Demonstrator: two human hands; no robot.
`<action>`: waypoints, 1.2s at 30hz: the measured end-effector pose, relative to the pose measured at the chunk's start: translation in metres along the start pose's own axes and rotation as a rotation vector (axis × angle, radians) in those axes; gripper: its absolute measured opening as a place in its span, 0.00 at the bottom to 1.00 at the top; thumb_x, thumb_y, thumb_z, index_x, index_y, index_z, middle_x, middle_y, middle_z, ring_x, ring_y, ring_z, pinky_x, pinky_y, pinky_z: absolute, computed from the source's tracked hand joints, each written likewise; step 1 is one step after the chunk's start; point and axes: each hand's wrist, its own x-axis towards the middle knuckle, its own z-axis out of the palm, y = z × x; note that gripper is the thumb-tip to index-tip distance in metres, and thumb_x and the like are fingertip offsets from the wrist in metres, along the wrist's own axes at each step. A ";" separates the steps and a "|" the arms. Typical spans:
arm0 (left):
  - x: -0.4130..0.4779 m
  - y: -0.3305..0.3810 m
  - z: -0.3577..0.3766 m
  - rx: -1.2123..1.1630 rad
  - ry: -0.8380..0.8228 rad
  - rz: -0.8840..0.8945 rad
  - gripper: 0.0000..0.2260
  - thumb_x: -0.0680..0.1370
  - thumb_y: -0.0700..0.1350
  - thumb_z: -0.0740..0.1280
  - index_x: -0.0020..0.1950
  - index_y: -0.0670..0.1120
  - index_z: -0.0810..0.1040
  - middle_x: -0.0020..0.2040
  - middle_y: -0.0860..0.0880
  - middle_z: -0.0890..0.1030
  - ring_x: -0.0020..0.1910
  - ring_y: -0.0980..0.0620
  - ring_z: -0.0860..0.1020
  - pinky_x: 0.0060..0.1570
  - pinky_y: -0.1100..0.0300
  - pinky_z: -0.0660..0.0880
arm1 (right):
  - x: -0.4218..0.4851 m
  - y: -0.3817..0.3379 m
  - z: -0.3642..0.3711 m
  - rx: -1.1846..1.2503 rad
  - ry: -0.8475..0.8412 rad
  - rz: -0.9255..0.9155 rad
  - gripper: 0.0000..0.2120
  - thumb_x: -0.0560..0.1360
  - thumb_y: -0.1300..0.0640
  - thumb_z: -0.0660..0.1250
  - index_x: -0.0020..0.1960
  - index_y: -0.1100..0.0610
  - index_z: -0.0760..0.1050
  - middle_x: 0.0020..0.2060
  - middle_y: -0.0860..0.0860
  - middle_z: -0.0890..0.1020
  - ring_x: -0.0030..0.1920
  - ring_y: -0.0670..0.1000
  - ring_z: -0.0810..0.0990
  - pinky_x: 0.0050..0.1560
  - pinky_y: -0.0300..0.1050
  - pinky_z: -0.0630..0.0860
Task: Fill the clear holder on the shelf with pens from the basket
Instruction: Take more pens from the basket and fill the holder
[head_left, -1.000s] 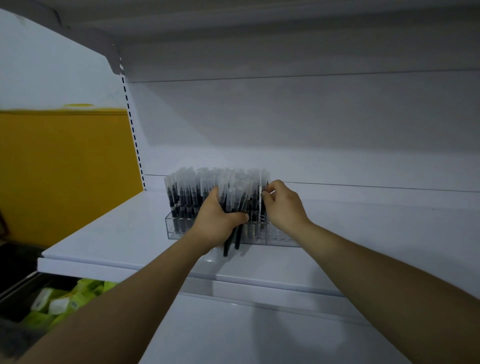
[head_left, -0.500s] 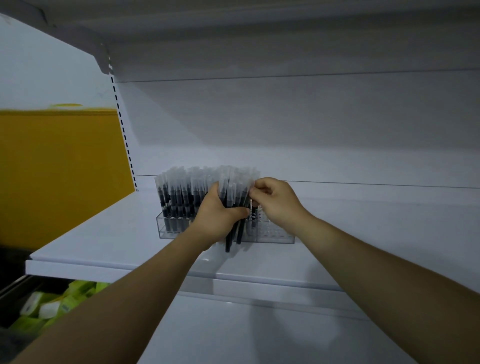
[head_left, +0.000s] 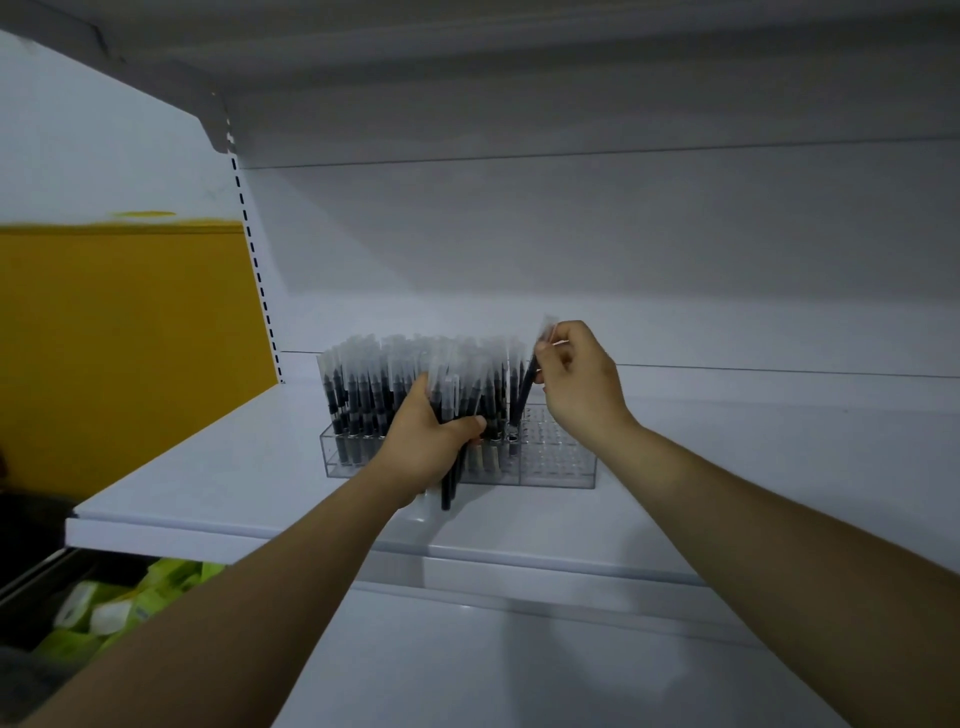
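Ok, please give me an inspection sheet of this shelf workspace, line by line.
Surface: white shelf bearing the holder.
Job's things: clear holder; pens fill its left and middle, right end holes empty.
Clutter: nothing seen.
Grippers: left hand grips a bundle of pens; right hand pinches a single pen, tilted, tip at the holder.
Cables: nothing seen.
Surroundings: yellow wall on the left; green packets below the shelf.

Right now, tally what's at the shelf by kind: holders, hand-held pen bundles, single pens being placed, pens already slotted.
clear holder: 1
pen bundle, gripped by left hand: 1
single pen, pinched by right hand: 1
slotted pens: too dense to count
Total: 3, plus the uncounted slotted pens
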 end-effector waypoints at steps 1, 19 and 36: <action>0.000 0.000 -0.001 0.000 -0.005 0.009 0.20 0.76 0.37 0.69 0.64 0.48 0.67 0.51 0.49 0.79 0.50 0.49 0.80 0.45 0.64 0.75 | -0.001 0.000 0.000 -0.029 -0.007 -0.022 0.02 0.81 0.56 0.59 0.51 0.52 0.69 0.43 0.52 0.79 0.46 0.54 0.80 0.43 0.44 0.74; 0.004 -0.006 -0.011 0.038 -0.012 0.039 0.15 0.75 0.38 0.71 0.60 0.45 0.74 0.47 0.49 0.82 0.45 0.55 0.81 0.41 0.68 0.75 | -0.011 0.012 0.019 -0.326 -0.101 0.019 0.08 0.80 0.52 0.60 0.53 0.56 0.70 0.45 0.51 0.76 0.45 0.52 0.76 0.47 0.48 0.74; 0.006 0.004 0.007 0.058 -0.026 0.053 0.12 0.75 0.39 0.71 0.57 0.43 0.75 0.46 0.45 0.83 0.44 0.49 0.82 0.42 0.59 0.77 | -0.022 -0.012 0.012 -0.026 -0.137 0.058 0.05 0.79 0.55 0.61 0.47 0.55 0.74 0.42 0.54 0.82 0.45 0.55 0.81 0.42 0.45 0.75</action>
